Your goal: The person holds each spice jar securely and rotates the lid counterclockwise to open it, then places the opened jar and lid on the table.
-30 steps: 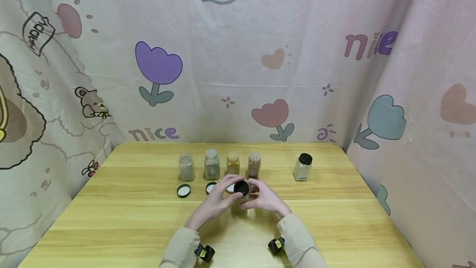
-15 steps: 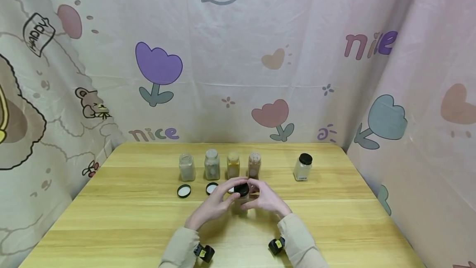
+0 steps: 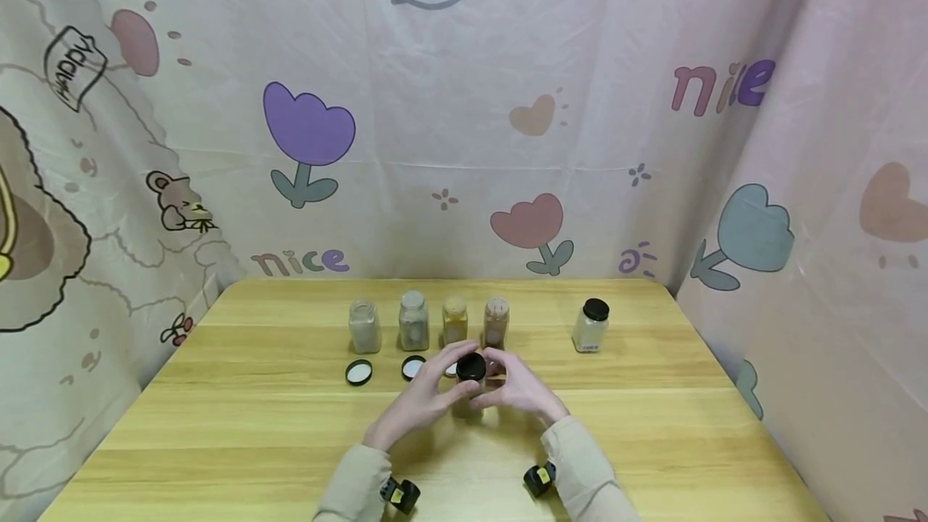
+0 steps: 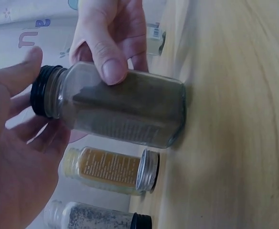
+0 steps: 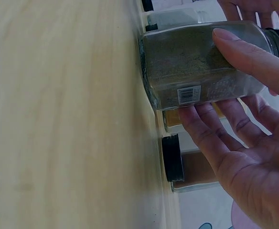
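A glass spice jar (image 3: 467,407) of grey-brown powder stands upright on the table. My right hand (image 3: 524,387) holds its sides, the thumb on one face and the fingers on the opposite face, as the right wrist view shows. On the jar's mouth sits a black lid (image 3: 471,366). My left hand (image 3: 423,395) curls round that lid (image 4: 43,91), thumb on one side and fingers on the other. A barcode label (image 5: 189,95) shows low on the jar.
Behind stand lidless jars: whitish (image 3: 365,330), grey (image 3: 414,325), yellow (image 3: 454,322) and reddish-brown (image 3: 496,325). Lids lie before them, one at left (image 3: 358,372), another beside it (image 3: 413,367), a third partly hidden (image 3: 452,370). A black-capped jar (image 3: 590,327) stands right.
My left hand turns a little at the lid, its thumb shifting from the near rim to slightly lower and right. The right hand and the jar keep their place.
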Demonstrator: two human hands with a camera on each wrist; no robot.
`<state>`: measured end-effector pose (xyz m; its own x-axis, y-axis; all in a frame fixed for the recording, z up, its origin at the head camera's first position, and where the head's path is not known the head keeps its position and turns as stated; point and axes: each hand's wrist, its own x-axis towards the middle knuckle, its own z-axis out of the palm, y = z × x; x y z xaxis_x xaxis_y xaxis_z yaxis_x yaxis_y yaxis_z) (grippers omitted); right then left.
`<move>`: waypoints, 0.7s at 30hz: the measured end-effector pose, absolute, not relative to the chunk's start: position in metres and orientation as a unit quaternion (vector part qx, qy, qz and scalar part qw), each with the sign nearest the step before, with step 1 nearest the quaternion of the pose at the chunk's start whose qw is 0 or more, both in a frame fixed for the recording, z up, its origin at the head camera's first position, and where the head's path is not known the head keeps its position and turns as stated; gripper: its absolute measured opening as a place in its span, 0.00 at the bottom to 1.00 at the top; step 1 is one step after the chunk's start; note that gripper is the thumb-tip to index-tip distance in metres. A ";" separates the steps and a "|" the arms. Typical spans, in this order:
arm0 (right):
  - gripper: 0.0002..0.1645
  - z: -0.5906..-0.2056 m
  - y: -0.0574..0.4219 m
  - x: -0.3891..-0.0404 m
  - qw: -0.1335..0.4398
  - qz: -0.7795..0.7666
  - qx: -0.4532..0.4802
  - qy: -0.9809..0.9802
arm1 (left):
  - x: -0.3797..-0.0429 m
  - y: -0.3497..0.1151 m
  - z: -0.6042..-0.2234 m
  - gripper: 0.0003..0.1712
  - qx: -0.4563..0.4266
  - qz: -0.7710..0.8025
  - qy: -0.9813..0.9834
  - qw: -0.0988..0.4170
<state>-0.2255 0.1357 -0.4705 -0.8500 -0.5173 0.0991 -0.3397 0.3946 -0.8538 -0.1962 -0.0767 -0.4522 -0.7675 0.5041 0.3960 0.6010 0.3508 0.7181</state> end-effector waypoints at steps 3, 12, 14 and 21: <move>0.33 -0.470 0.135 -0.226 0.091 -0.484 -0.254 0.833 | -0.197 -0.080 -0.451 0.29 -0.356 -0.461 -0.812 0.041; 0.32 -0.462 0.133 -0.221 0.089 -0.481 -0.246 0.837 | -0.199 -0.075 -0.453 0.26 -0.339 -0.449 -0.821 0.093; 0.32 -0.462 0.133 -0.220 0.090 -0.479 -0.248 0.837 | -0.198 -0.073 -0.454 0.27 -0.331 -0.447 -0.824 0.107; 0.30 -0.469 0.135 -0.226 0.085 -0.480 -0.256 0.835 | -0.196 -0.074 -0.453 0.29 -0.329 -0.449 -0.826 0.093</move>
<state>-0.2255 0.1346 -0.4695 -0.8547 -0.5087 0.1034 -0.3453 0.4085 -0.8449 -0.1965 -0.0745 -0.4532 -0.7658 0.4608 0.4486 0.6270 0.3801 0.6800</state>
